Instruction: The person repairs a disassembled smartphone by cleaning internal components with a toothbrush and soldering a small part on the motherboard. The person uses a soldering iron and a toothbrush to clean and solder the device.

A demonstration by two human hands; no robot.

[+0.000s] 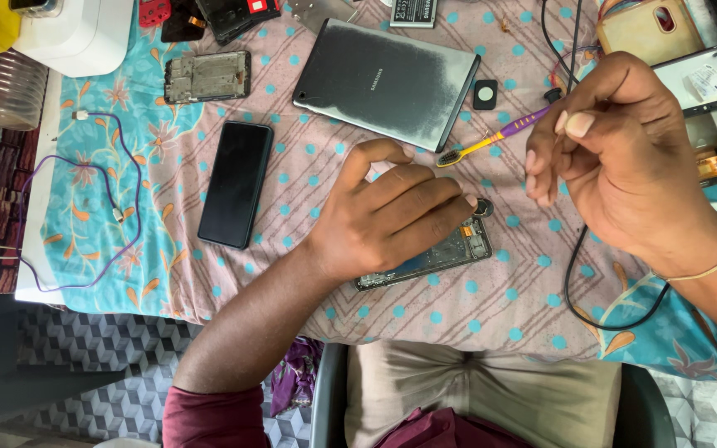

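- Patterned cloth point(309, 174) with teal dots covers the bench.
- Left hand point(392, 220) lies fingers-down on an opened phone point(450, 253), pressing it to the cloth; its grip is flat, not wrapped round it.
- Right hand point(616, 158), at 3 o'clock from the left, pinches a thin black cable point(578, 265) in a closed grip.
- Grey tablet point(387, 83) lies at 12 o'clock of the left hand, purple-and-yellow toothbrush point(491, 139) at 1 o'clock, black phone point(236, 182) at 9 o'clock.

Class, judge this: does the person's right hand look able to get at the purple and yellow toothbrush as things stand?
Probably yes. The right hand hovers just right of the toothbrush, which lies bare on the cloth. Only a thin black cable runs nearby, and the hand's pinched fingers may need freeing.
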